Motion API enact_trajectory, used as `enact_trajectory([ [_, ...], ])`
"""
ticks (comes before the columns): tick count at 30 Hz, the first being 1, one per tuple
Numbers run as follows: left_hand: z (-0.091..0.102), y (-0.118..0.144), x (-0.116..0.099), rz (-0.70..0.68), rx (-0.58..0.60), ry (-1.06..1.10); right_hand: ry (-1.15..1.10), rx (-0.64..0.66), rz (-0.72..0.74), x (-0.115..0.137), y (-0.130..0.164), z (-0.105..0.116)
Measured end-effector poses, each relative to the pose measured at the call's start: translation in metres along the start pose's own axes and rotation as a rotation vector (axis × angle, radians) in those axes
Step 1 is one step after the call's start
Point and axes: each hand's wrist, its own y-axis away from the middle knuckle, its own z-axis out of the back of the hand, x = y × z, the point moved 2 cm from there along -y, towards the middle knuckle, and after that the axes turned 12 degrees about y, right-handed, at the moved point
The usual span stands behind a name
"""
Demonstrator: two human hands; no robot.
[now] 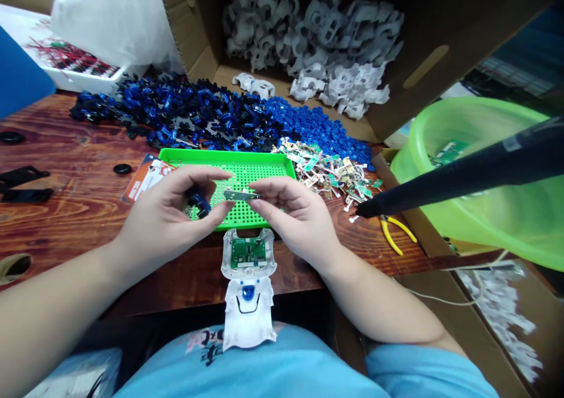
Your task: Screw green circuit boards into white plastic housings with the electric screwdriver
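My left hand (170, 210) is curled around a small blue-and-black plastic part (199, 203), which sits in the palm behind the thumb. Between the thumb and fingers of my right hand (293, 210) is a small green circuit board (238, 196), pinched by its right end. The board's left end is close to my left thumb tip; I cannot tell whether they touch. Below the hands, at the table edge, lies a white plastic shell (225, 263) with a green board inside. Nearer my body is a second white shell (249, 330) with a blue button and a black curved strip.
Behind my hands lies a green perforated tray (268, 162) with small screws. Beyond are heaps of blue-black parts (185, 110), blue pieces (304, 125) and small wired boards (326, 166). Yellow-handled pliers (390, 236), a black rod (462, 172) and a green basin (497, 210) stand right.
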Motion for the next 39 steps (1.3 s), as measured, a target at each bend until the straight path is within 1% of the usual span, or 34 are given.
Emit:
enact_trajectory([
  [4, 0.002, 0.0, -0.003, -0.207, 0.065, -0.128, 0.023, 0.0, -0.067, 0.0, -0.001, 0.002],
  [7, 0.004, 0.0, -0.004, -0.329, 0.098, -0.181, 0.047, -0.008, -0.07, -0.001, -0.002, 0.004],
  [9, 0.004, 0.0, -0.003, -0.349, 0.114, -0.227, 0.071, -0.02, -0.054, -0.001, -0.003, 0.005],
  [12, 0.003, -0.001, 0.0, -0.334, 0.112, -0.272, 0.11, -0.034, -0.021, -0.002, -0.003, 0.007],
  [16, 0.003, -0.001, 0.002, -0.391, 0.102, -0.266, 0.166, -0.034, -0.011, 0.0, -0.004, 0.009],
  [19, 0.003, 0.0, 0.003, -0.385, 0.127, -0.249, 0.203, -0.007, -0.024, 0.001, -0.004, 0.01],
  [23, 0.001, 0.001, 0.002, -0.318, 0.183, -0.205, 0.217, 0.053, -0.017, 0.0, -0.005, 0.012],
  [27, 0.001, 0.001, 0.002, -0.219, 0.168, -0.133, 0.241, 0.113, 0.013, -0.001, -0.007, 0.014],
  [31, 0.001, -0.003, 0.007, 0.029, 0.121, -0.052, 0.344, 0.118, 0.012, 0.0, -0.008, 0.016],
  [33, 0.001, -0.004, 0.01, 0.147, 0.098, -0.002, 0.349, 0.14, -0.017, 0.001, -0.008, 0.016],
  [36, 0.0, -0.005, 0.014, 0.314, 0.059, 0.113, 0.232, 0.152, -0.096, -0.002, -0.008, 0.014],
  [39, -0.001, -0.005, 0.016, 0.469, 0.069, 0.363, 0.108, 0.098, -0.106, -0.005, -0.01, 0.014],
])
